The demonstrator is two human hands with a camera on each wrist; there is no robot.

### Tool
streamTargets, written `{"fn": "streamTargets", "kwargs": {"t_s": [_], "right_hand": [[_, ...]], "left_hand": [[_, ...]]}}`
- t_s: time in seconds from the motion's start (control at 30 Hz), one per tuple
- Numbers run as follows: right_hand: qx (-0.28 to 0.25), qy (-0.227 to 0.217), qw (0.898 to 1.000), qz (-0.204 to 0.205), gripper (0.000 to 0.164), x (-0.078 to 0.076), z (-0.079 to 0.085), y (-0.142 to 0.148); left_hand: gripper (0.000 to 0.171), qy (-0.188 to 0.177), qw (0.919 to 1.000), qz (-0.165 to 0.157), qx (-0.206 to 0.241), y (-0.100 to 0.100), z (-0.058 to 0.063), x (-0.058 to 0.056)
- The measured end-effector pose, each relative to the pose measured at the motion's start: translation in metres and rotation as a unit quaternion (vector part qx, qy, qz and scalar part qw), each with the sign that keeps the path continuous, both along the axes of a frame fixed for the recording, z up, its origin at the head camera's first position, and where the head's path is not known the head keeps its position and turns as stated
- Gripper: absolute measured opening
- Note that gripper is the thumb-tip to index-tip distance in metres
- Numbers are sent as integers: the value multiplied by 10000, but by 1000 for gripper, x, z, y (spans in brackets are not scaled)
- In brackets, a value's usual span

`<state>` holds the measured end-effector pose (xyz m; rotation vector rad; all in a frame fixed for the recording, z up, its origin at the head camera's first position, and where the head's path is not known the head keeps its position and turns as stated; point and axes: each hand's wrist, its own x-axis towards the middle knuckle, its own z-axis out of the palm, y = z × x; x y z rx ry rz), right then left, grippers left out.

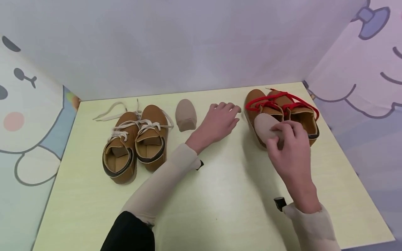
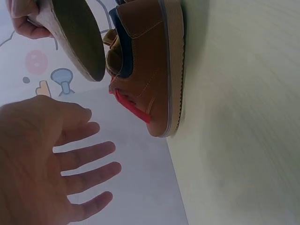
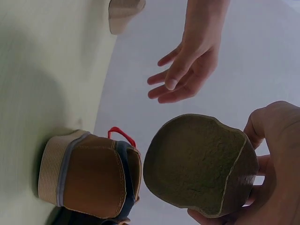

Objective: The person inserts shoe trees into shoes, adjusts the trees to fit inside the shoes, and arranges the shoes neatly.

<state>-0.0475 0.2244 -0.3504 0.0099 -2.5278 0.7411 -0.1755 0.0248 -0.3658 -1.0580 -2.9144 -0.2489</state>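
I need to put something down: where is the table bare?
Bare: the pale tabletop between the beige cloth sleeves, and left-front, nearer than the brown white-laced shoes. Crowded: far right, where brown red-laced shoes stand together and the right hand holds a rounded beige block close by.

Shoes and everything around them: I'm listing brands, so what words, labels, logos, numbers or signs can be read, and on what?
None that I can read: no text shows on the white-laced shoes, red-laced shoes, beige pieces or table. The walls show cartoon drawings without lettering.
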Motion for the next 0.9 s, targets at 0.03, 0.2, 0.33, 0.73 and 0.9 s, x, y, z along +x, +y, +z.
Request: {"fn": "streamTargets", "kwargs": {"t_s": [0.03,0.2,0.33,0.73,0.9], "right_hand": [[13,19,10000,-31,22,2,0,2],[117,150,9998,-95,22,8,1,11],[158,209,9996,-133,22,11,1,16],[345,169,9992,-142,21,14,1,28],[432,258,9987,-10,22,13,-1,33]], "left_hand": [[34,-29,10000,-35,14,4,0,-1],[36,-77,9997,-220,64,26,0,-7],[36,-149,9993,-349,7,42,-1,-11],[49,-60,9975,-443,-540,87,-8,-20],[50,8,9969,-395,-675,101,-11,-25]]}}
